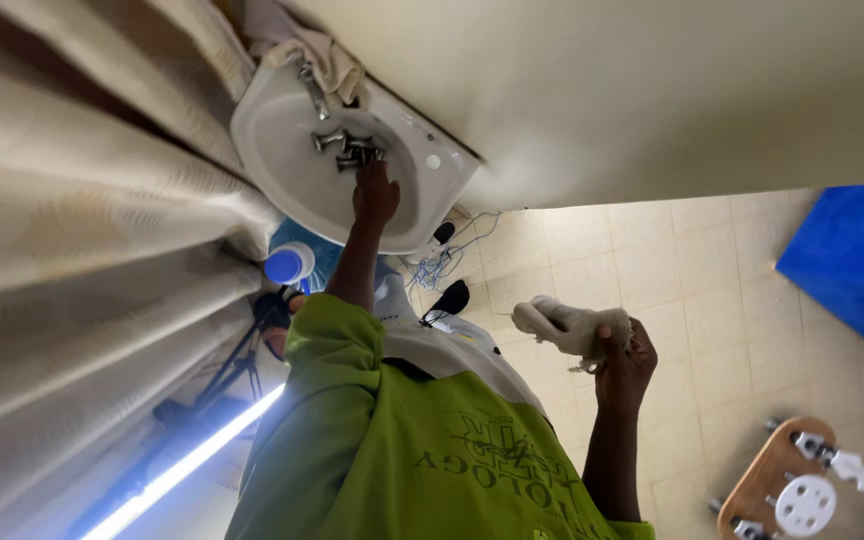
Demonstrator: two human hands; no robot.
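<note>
Left hand (376, 195) is up at the white basin (282, 150), arm stretched out from the green sleeve (337, 345), fingertips right against the cluster of chrome taps (350, 148) in the middle of the bowl. The hand is seen from the back, so I cannot tell whether the fingers are wrapped round a tap or just resting on it.

Over to the right hand (624, 362): it is held out over the tiled floor (712, 300), well apart from the basin, fingers clamped on an off-white rag (570, 326). The rag sticks out sideways from the fist towards the basin, bunched and lumpy, with a few frayed threads hanging beside the thumb.

A beige cloth (322, 60) is draped over the back rim of the basin, against the wall. A pale curtain (72, 230) hangs in heavy folds beside the basin. Just below the basin's edge there is a bottle with a blue cap (289, 265), and near it a tangle of blue wire (452, 255) on the tiles. A black tripod (232, 370) stands by the curtain, with a bright light tube (182, 465) glowing beside it. At the far corner of the floor is a wooden board (767, 480) carrying a white round fitting, and a blue panel (857, 260) above it.
</note>
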